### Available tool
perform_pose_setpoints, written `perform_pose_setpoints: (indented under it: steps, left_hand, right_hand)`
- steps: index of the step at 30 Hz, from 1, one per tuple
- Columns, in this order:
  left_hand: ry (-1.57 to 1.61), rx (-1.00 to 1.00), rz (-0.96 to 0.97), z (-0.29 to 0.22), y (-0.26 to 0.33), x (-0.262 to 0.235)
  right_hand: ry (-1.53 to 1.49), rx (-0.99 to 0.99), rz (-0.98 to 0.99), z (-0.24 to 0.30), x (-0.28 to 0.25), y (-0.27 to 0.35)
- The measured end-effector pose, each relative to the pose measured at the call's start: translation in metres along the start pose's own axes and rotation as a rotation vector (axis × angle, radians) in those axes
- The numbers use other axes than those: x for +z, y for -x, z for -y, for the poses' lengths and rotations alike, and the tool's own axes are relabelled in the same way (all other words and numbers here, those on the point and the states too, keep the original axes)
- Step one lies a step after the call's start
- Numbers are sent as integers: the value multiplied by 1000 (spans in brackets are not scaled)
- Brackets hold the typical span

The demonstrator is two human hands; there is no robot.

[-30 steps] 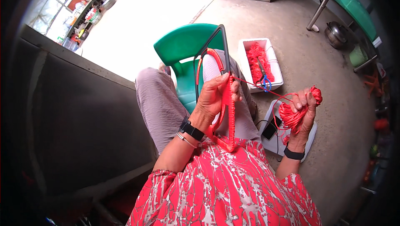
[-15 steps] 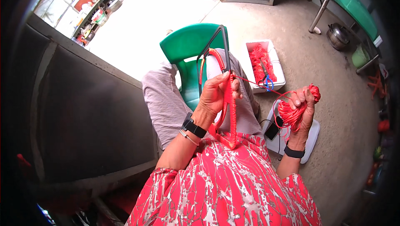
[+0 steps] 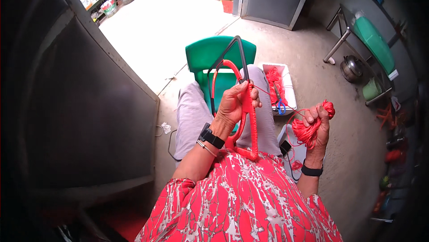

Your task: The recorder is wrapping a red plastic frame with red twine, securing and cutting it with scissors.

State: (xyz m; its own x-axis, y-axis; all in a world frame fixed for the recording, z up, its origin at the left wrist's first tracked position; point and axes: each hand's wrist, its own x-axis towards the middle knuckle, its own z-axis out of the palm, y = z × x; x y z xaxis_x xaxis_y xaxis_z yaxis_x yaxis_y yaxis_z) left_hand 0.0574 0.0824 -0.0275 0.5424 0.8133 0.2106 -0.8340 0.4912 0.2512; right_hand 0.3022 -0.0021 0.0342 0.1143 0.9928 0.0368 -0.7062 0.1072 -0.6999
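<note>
My left hand [image 3: 237, 101] is closed around the side of a dark frame [image 3: 242, 56], partly wrapped in red cord. Its wrapped lower end rests against my shirt, and an inner curved piece is covered in red as well. My right hand [image 3: 318, 123] is out to the right, fingers closed round a bundle of red cord [image 3: 306, 132]. A single strand [image 3: 267, 91] runs from the frame by my left fingers toward that bundle, and a loop hangs beside my right hand. The far end of the frame shows bare black, without wrapping.
A green chair [image 3: 201, 56] stands before my knees. Right of my leg, a white box [image 3: 290, 92] holds red cord and blue-handled scissors [image 3: 281, 107]. A phone [image 3: 285, 147] lies near my right forearm. A dark panel [image 3: 89, 103] stands left; a metal pot [image 3: 351, 68] sits far right.
The view has shifted, so the chair, box and panel appear in different places. Both hands keep their holds on the frame and the cord bundle.
</note>
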Motion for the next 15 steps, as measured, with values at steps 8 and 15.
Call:
perform_pose_setpoints:
  steps: [8,15]
  left_hand:
    - [60,11,-73,-3,-7,0]
    - [95,-85,-134,23,-10,5]
  right_hand:
    - [90,12,25,-2,6,-3]
    - [93,-35,-109,31,-7,-2]
